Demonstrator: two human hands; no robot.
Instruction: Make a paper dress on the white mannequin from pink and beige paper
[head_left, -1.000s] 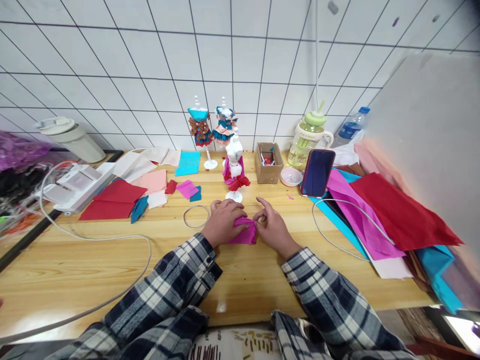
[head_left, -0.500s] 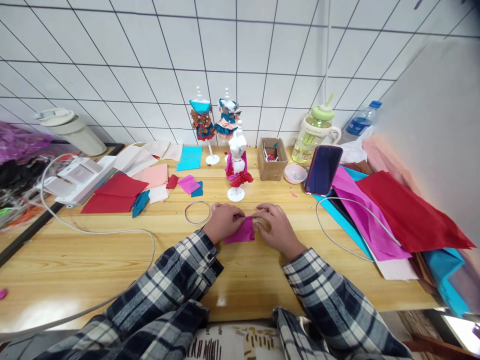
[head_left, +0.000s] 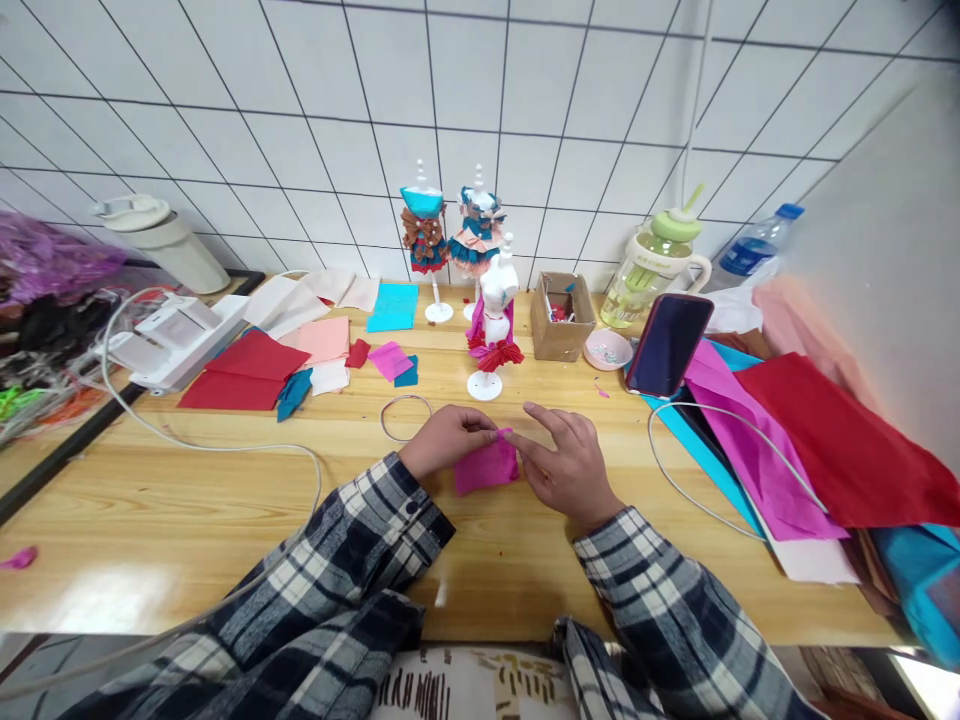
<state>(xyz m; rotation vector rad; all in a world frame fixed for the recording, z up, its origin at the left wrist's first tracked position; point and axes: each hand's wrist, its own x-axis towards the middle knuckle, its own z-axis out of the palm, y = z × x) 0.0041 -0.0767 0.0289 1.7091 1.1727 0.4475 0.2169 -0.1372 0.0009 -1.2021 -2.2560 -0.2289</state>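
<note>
A small piece of magenta crepe paper [head_left: 484, 470] lies between my two hands, just above the tabletop. The thumb and fingers of my left hand [head_left: 448, 438] pinch its upper edge. At its upper right corner, my right hand [head_left: 568, 460] grips the paper with its fingertips, while its upper finger stretches out away from the sheet. Beyond the hands stands a small white dress form [head_left: 497, 290] with a magenta and red paper skirt. Behind it are two more small forms, one in a blue and brown dress [head_left: 424, 235], the other in a teal and peach dress [head_left: 476, 235].
Loose paper scraps, including a red sheet [head_left: 244, 370], lie at left beside a power strip [head_left: 176, 345]. At right are a cardboard box [head_left: 562, 325], a bead dish [head_left: 607, 350], a phone [head_left: 670, 345], a jug [head_left: 649, 270] and stacked coloured sheets [head_left: 847, 430]. A white cable [head_left: 217, 447] crosses the left.
The view has shifted, so the things on the table appear farther right. My right hand's upper finger has lifted and straightened, and more of the magenta paper shows. My left hand keeps its pinch.
</note>
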